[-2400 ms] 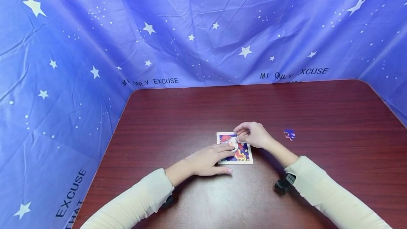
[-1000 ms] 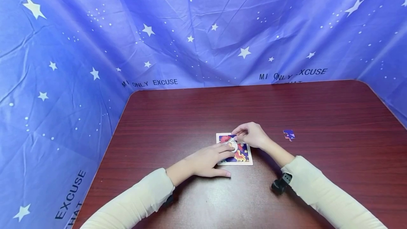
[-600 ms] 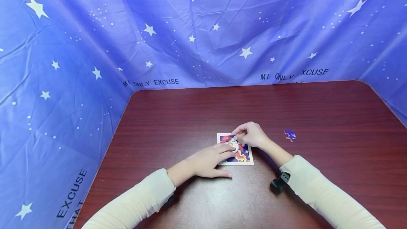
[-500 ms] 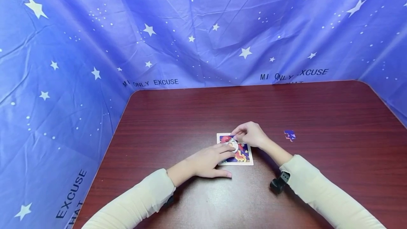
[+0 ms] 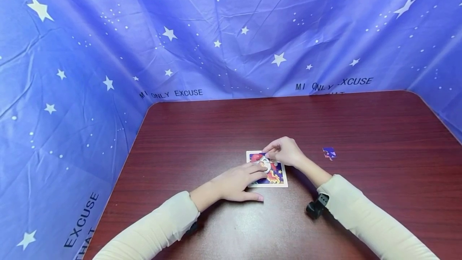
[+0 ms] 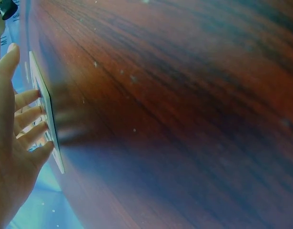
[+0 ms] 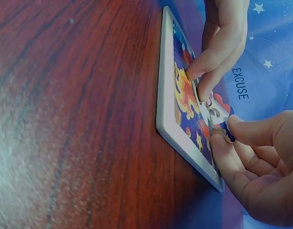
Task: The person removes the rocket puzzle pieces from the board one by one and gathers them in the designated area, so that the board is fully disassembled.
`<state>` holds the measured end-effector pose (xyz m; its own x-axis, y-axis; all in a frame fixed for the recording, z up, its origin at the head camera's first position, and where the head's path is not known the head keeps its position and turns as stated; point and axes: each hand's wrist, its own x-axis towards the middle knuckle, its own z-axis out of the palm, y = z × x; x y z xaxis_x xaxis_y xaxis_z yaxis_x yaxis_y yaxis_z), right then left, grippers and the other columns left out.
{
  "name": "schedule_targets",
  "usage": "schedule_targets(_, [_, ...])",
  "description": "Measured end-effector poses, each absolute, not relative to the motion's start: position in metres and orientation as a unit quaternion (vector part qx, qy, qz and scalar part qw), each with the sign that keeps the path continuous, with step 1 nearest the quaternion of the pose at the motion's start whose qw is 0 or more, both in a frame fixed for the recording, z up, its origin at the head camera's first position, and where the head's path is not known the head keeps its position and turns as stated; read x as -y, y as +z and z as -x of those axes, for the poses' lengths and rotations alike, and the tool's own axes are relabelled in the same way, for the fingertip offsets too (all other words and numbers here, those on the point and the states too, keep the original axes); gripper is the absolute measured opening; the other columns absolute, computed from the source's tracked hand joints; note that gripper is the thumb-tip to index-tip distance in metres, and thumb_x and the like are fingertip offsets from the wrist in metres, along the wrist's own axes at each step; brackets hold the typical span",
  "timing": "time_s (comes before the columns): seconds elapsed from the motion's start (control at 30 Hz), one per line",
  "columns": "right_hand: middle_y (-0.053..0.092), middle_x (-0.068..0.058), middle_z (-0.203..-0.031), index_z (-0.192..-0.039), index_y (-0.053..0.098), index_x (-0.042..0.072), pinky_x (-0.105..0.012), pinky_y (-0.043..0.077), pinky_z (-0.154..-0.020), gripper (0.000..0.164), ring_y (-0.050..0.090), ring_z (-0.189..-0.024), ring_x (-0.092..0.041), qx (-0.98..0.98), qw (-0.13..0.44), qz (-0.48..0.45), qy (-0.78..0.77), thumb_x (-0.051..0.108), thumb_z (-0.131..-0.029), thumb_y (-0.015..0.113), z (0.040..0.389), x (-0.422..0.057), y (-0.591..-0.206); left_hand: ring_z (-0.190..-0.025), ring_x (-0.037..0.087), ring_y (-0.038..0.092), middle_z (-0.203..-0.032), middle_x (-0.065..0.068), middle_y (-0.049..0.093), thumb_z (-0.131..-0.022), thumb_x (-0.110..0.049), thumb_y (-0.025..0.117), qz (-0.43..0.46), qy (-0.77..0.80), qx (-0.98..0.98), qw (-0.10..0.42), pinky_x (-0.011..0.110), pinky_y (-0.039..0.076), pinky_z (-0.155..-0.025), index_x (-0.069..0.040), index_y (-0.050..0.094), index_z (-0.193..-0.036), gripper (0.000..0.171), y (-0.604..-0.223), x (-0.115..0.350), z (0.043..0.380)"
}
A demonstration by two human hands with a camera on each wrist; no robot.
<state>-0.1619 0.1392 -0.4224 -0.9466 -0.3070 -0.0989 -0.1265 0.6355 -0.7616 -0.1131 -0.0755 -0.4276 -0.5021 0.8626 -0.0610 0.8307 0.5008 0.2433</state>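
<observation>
A small square jigsaw puzzle (image 5: 276, 178) in a white frame lies on the table, printed with a colourful cartoon on dark blue. My left hand (image 5: 236, 181) rests on its left part, the fairly straight fingertips pressing on the picture and the thumb (image 5: 255, 197) off the near edge. At the far right corner my right hand (image 5: 287, 152) pinches a puzzle piece (image 7: 224, 128) between thumb and fingers. That piece is tilted, its inner edge at the picture. In the left wrist view, the left fingers (image 6: 32, 117) touch the puzzle's top; most of the picture is hidden there.
One loose purple puzzle piece (image 5: 329, 153) lies on the dark red wooden table (image 5: 231, 123), to the right of the right hand. A blue curtain (image 5: 223, 31) with white stars hangs behind and along the left side. A black wrist camera (image 5: 317, 207) hangs under the right sleeve.
The right hand has shifted slightly left along the puzzle's far edge, still pinching the piece. The left hand stays almost in place. The loose piece has not moved.
</observation>
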Motion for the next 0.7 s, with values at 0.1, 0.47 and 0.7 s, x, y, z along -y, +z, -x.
schedule_targets(0.1, [0.076,-0.01,-0.079,-0.091,0.077,0.003,-0.017,0.048,-0.053,0.011,0.062,-0.057,-0.001,-0.896,0.109,0.116,-0.414,0.009,-0.082,0.073,0.1615,-0.1396,-0.4226,-0.141,0.014,0.038,-0.148,-0.002,0.047,-0.089,-0.058,0.056,-0.493,0.091,-0.861,0.087,0.03,0.032,-0.119,-0.018,0.049,-0.14,0.065,-0.4268,0.0752,0.113])
schedule_targets(0.47, [0.076,-0.01,-0.079,-0.09,0.078,0.005,-0.017,0.048,-0.054,0.011,0.064,-0.058,-0.002,-0.899,0.1,0.103,-0.413,0.009,-0.081,0.073,0.1614,-0.1394,-0.4214,-0.142,0.015,0.038,-0.148,-0.001,0.047,-0.089,-0.058,0.056,-0.495,0.09,-0.86,0.086,0.03,0.032,-0.119,-0.018,0.049,-0.14,0.066,-0.4255,0.0746,0.1131])
schedule_targets(0.7, [0.076,-0.011,-0.08,-0.091,0.078,0.005,-0.017,0.05,-0.054,0.012,0.066,-0.058,-0.004,-0.897,0.104,0.094,-0.418,0.009,-0.081,0.073,0.1606,-0.1387,-0.42,-0.141,0.015,0.038,-0.147,-0.001,0.048,-0.089,-0.058,0.056,-0.498,0.095,-0.858,0.083,0.029,0.033,-0.119,-0.018,0.049,-0.139,0.065,-0.4274,0.075,0.1134])
